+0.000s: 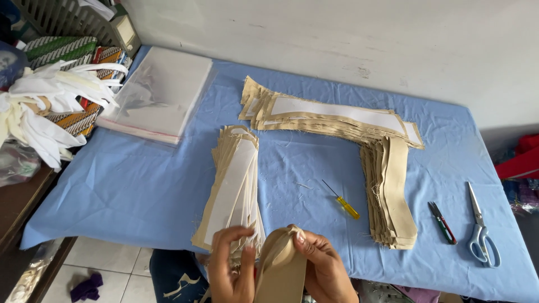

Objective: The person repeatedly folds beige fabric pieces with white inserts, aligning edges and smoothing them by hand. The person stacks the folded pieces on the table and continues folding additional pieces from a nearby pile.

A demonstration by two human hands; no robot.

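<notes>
Item: tan fabric piece (283, 269), long and curved, at the near edge of the surface (140, 191), its upper end bunched. The right hand (325, 269) has its grip clenched on the bunched end; the left hand (233, 264) pinches the piece's left edge, fingertips also touching the stack just behind, probably so the end can be worked between both hands.

Adjacent: near stack of tan pieces (233, 188) with white facing upward, lying lengthwise toward the hands, within easy reach.

Further back: L-shaped stack of tan pieces (359, 134), white-faced across the top, plain tan down its right leg.

Tools, laid to the right, apart from the fabric: yellow-handled screwdriver (342, 202), small snips (442, 223), blue-handled scissors (480, 230).

Far left: pile of clear plastic bags (160, 92); what they hold cannot be told. Beside the surface, white fabric strips (50, 101) heaped over patterned cloth.
</notes>
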